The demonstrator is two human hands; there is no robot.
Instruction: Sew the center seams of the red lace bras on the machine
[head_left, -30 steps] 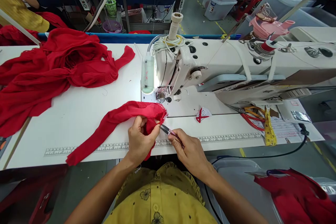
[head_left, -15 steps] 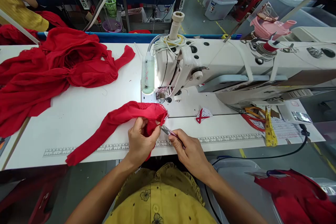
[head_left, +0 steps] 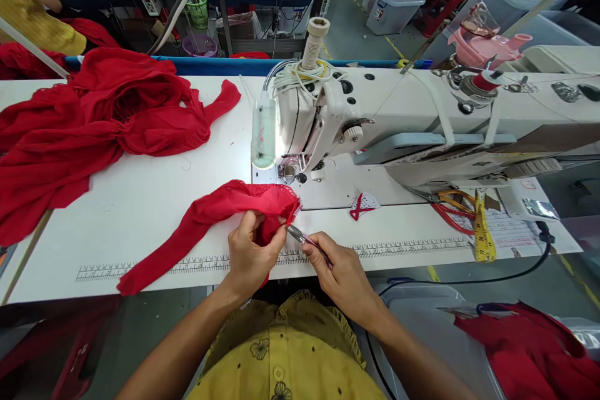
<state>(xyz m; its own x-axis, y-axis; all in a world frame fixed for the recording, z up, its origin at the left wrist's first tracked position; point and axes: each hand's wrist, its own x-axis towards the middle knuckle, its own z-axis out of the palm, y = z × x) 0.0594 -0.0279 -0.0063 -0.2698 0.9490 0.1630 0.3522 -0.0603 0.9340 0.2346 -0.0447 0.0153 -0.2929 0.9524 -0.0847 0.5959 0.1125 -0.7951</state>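
Note:
A long red fabric piece (head_left: 206, 215) lies on the white table, its right end bunched in front of the sewing machine (head_left: 319, 119). My left hand (head_left: 254, 253) is closed on that end, with the fingers pinching the cloth. My right hand (head_left: 340, 269) holds small metal snips (head_left: 300, 235), whose tip touches the fabric edge beside my left fingertips. Whether the blades are apart is too small to tell. A printed ruler strip (head_left: 398, 251) runs along the front of the table.
Heaped red garments (head_left: 117, 112) cover the table's left side. A red-and-white scrap (head_left: 363, 205), orange-handled scissors (head_left: 452, 203) and a yellow measuring tape (head_left: 482, 228) lie to the right. A person's yellow sleeve (head_left: 32, 6) shows at the upper left.

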